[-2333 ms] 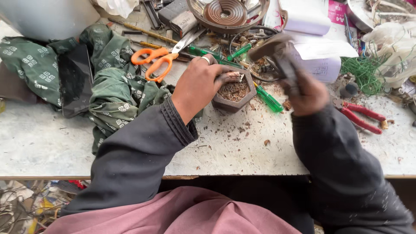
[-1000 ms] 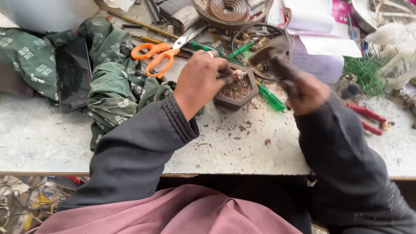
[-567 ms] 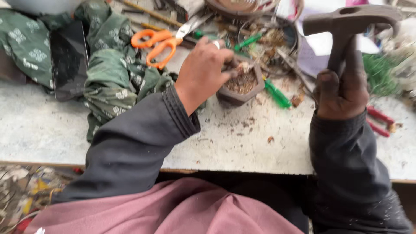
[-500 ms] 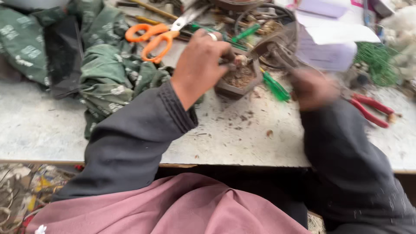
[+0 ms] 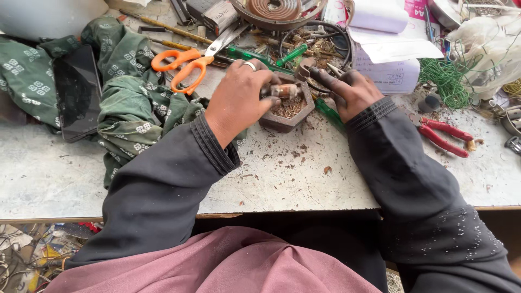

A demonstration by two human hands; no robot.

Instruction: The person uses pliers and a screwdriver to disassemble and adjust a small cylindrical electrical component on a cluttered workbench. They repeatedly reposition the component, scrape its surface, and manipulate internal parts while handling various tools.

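Copper-banded small cylinder [image 5: 284, 90] centre frame, pinched in left hand [image 5: 239, 100] grip over hexagonal dish [image 5: 287, 111]; right hand [image 5: 350, 89] grip closed on hammer head [image 5: 305, 68] beside it; striking step likely, needs steady aim; red pliers [image 5: 442, 135] right on worktop [image 5: 304, 173]

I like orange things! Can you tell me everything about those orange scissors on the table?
The orange-handled scissors with silver metal blades lie flat and shut on the worn pale worktable, beyond the left hand. Two looped, plastic-looking handles point toward the rumpled green patterned cloth and rest against it. The blades point away toward the clutter. No hand touches them.
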